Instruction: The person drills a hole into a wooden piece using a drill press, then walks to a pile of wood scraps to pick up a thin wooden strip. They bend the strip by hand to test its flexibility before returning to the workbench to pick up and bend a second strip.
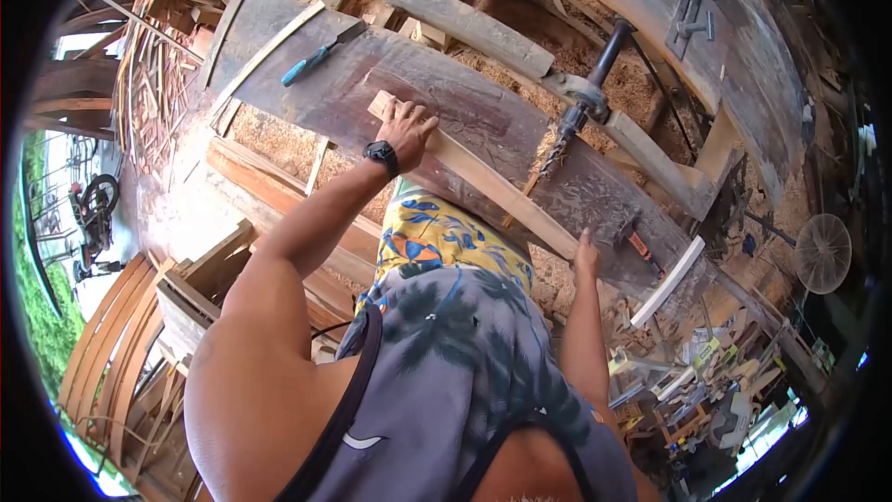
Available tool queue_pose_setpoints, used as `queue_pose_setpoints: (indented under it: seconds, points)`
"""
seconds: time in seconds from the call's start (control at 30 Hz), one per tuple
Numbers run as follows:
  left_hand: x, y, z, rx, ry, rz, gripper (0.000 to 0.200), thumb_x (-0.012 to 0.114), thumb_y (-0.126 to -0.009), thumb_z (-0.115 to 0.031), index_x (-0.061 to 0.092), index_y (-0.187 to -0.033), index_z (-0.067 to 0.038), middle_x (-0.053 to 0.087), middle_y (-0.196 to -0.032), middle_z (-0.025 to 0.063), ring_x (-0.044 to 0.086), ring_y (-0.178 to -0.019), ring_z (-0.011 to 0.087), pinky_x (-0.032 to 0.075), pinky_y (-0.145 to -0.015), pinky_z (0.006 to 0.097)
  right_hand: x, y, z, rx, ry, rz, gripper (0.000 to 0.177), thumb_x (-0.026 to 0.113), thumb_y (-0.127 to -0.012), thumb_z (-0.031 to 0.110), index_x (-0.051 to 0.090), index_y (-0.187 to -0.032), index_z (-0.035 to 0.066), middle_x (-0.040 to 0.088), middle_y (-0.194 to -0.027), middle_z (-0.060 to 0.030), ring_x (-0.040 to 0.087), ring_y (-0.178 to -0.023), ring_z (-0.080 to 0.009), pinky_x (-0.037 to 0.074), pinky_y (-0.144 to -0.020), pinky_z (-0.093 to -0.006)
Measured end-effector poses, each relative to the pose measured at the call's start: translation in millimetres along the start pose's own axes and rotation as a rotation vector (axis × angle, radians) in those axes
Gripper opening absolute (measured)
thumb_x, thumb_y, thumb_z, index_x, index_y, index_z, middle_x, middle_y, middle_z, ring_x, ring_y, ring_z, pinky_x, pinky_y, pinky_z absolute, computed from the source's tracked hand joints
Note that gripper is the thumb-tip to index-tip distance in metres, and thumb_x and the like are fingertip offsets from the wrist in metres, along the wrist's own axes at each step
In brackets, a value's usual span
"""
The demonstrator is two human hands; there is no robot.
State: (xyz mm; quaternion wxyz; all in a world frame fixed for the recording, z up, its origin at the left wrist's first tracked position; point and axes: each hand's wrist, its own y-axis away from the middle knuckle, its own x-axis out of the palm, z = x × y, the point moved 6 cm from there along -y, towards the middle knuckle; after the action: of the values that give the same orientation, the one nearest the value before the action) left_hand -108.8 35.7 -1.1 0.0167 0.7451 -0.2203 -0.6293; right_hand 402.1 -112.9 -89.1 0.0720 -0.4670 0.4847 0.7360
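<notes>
A long, pale wooden board (497,188) lies slantwise across the workbench in front of my body. My left hand (406,135), with a black watch at the wrist, has its fingers curled over the board near its left end. At the other end, my right hand (586,258) grips the board with the thumb up; its other fingers are mostly hidden. Just beyond the board's far edge is a spiral drill bit (555,154), fixed in a chuck (574,116) and pointing toward the board. Wood shavings cling to the bit.
A chisel with a blue handle (308,65) lies at the bench's left. Toward the right are an orange-handled tool (643,249) and a whitish curved strip (668,282). Stacked timber (107,344) stands at lower left. A round fan (823,253) is at far right.
</notes>
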Motion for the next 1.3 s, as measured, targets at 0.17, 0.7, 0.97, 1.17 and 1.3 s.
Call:
queue_pose_setpoints:
  seconds: [0.17, 0.7, 0.97, 1.17, 1.3]
  points:
    - [-5.4, 18.6, 2.2, 0.203, -0.019, -0.123, 0.039, 0.061, -0.075, -0.006, 0.057, -0.113, 0.0, 0.052, -0.134, 0.0194, 0.044, -0.13, 0.0372, 0.029, -0.111, 0.0554, 0.4, 17.9, -32.0, -0.004, -0.46, -0.077, 0.059, 0.06, -0.092, 0.056, 0.073, -0.105, 0.0, 0.069, -0.095, -0.0113, 0.064, -0.083, -0.0213, 0.051, -0.07, -0.0353]
    - [14.6, 45.9, 27.8, 0.315, 0.073, -0.197, 0.06, 0.081, -0.07, -0.025, 0.058, -0.124, -0.012, 0.055, -0.118, 0.0141, 0.052, -0.11, 0.0351, 0.038, -0.097, 0.0503, 18.5, 91.7, -2.9, 0.02, -1.212, -0.18, 0.024, 0.073, -0.087, 0.027, 0.069, -0.102, 0.008, 0.065, -0.099, 0.0014, 0.057, -0.092, -0.0135, 0.041, -0.083, -0.0313]
    - [15.8, 46.6, 28.1, 0.298, 0.112, -0.209, 0.061, 0.083, -0.068, -0.023, 0.057, -0.123, -0.018, 0.057, -0.117, 0.0112, 0.052, -0.111, 0.0355, 0.036, -0.098, 0.0504, -0.5, 103.1, 18.3, -0.119, -0.528, -0.29, 0.04, 0.076, -0.082, 0.024, 0.063, -0.113, 0.003, 0.065, -0.111, -0.0129, 0.061, -0.104, -0.0287, 0.045, -0.095, -0.0378]
    - [17.3, 47.2, 29.4, 0.315, 0.094, -0.189, 0.06, 0.082, -0.072, -0.03, 0.057, -0.125, -0.015, 0.055, -0.118, 0.0133, 0.051, -0.111, 0.0354, 0.036, -0.099, 0.0505, 9.1, 181.2, 121.8, -0.743, -0.108, -0.453, 0.054, 0.073, -0.076, 0.017, 0.059, -0.126, 0.002, 0.051, -0.135, -0.0268, 0.046, -0.129, -0.0426, 0.038, -0.111, -0.0465]
    - [14.1, 47.2, 27.8, 0.296, 0.088, -0.192, 0.059, 0.082, -0.071, -0.027, 0.057, -0.124, -0.016, 0.055, -0.117, 0.0129, 0.051, -0.111, 0.0353, 0.035, -0.1, 0.0501, 34.0, 200.8, 149.1, -0.715, -0.042, -0.295, 0.061, 0.072, -0.079, 0.022, 0.055, -0.134, 0.003, 0.042, -0.145, -0.0274, 0.041, -0.133, -0.045, 0.036, -0.112, -0.0483]
